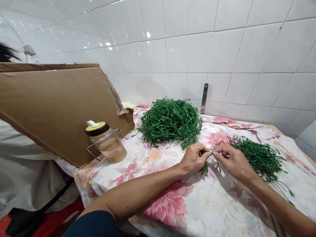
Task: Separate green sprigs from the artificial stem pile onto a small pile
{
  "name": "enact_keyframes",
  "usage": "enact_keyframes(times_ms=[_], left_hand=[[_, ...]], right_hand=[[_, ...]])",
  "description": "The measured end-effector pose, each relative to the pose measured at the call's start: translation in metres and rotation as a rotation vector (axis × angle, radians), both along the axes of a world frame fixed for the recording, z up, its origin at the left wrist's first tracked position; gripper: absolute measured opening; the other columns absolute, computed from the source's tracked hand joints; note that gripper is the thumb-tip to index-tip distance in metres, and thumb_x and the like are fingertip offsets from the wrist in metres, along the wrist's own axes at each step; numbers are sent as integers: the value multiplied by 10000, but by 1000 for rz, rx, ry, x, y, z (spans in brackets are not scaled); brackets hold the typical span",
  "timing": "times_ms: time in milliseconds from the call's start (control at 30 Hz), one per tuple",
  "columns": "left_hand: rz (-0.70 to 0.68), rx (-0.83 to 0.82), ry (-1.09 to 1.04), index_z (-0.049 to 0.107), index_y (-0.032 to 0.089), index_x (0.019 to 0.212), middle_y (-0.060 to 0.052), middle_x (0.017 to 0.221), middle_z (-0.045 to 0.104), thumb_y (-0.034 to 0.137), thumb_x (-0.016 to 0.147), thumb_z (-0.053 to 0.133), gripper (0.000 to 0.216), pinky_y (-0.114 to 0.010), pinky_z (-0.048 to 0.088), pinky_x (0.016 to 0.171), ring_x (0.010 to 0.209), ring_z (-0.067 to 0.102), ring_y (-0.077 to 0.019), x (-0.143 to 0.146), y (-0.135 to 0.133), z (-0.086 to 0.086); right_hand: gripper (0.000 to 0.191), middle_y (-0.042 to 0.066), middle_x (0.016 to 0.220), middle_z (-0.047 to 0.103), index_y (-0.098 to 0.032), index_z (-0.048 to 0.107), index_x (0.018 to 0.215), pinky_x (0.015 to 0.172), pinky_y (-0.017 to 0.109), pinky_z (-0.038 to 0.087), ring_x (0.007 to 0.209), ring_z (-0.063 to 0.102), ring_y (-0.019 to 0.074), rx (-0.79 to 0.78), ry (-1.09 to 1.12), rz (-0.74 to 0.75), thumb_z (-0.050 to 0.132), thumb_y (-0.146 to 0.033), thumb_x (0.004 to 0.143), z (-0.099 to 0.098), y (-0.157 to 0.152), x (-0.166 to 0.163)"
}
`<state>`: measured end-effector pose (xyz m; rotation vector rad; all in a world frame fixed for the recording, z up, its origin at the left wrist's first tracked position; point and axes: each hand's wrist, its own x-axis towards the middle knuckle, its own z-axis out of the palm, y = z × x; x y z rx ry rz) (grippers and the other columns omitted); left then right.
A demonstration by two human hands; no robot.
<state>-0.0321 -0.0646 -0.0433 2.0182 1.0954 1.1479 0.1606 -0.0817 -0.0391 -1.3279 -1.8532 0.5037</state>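
Observation:
Over the flowered cloth (158, 184), my left hand (195, 158) and my right hand (230, 159) meet with their fingertips almost touching. Both are closed in a pinch on thin green artificial stems (204, 169), some of which hang below the left hand. A single dark stem end dangles under the right fingers. Behind my left hand rises a big tangled pile of green artificial stems (171, 121). A smaller heap of the same stems (261, 158) lies just right of my right hand, partly behind its wrist.
To the left stands a large cardboard sheet (54, 105), with a plastic bottle (111, 146) with a yellow and brown lid in front of it. A metal bracket (204, 98) stands against the white tiled wall (197, 49). Dark hair (7, 53) shows behind the cardboard.

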Motion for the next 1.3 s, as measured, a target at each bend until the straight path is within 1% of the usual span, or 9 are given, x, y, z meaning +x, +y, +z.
enact_keyframes(times_ms=[133,333,500,600,700,800,900,1067,1300], left_hand=[[-24,16,63,744,163,806,-44,820,724,254,873,648,148,-274,457,735,773,640,-162,0,0,0],[-68,37,194,739,173,870,-38,816,722,293,909,628,168,-278,455,723,742,629,-162,-3,4,-5],[-90,250,308,702,176,935,-79,914,696,300,965,553,196,-304,469,803,858,635,-191,-6,4,-4],[-69,276,295,694,182,972,-83,930,692,292,978,529,199,-300,472,786,839,632,-184,-8,3,-1],[-83,282,204,698,178,1012,-86,949,709,294,990,516,218,-299,474,815,868,645,-185,-10,4,5],[-104,193,99,716,170,1007,-70,932,734,305,989,523,237,-283,475,806,842,655,-171,-10,3,10],[-84,-2,-16,726,157,939,-44,844,724,349,978,538,271,-258,468,724,765,639,-152,-7,4,12],[-150,-294,-247,693,129,843,-41,757,678,401,906,626,288,-243,472,665,689,618,-134,1,7,12],[-211,-500,-323,718,105,750,-67,711,685,495,762,769,394,-255,470,651,665,608,-139,8,11,27]], right_hand=[[250,55,860,696,-217,714,814,674,326,477,728,613,202,31,-59,-16,624,-432,905,0,0,1],[134,119,1066,659,-202,683,851,896,413,511,1007,637,265,305,-239,17,587,-256,928,-4,-1,1],[171,140,1047,647,-187,658,920,839,391,524,960,625,261,405,-438,-5,499,-198,982,0,-6,-5],[215,138,987,656,-182,647,923,819,370,511,920,621,250,425,-474,-37,452,-205,1012,6,-9,-10],[205,124,973,658,-184,637,963,819,353,496,902,624,234,439,-398,-21,449,-235,1027,9,-10,-11],[161,85,924,663,-189,627,980,761,328,483,795,616,201,408,-259,-19,487,-257,1020,9,-10,-8],[125,43,838,668,-197,637,955,684,303,467,673,587,167,317,-117,-12,545,-272,993,7,-9,-6],[144,30,800,683,-196,670,932,645,294,458,641,583,159,176,13,-7,596,-314,965,8,-8,-5],[133,35,817,707,-205,679,935,664,298,486,643,604,162,286,-9,14,585,-295,962,15,-8,2]])
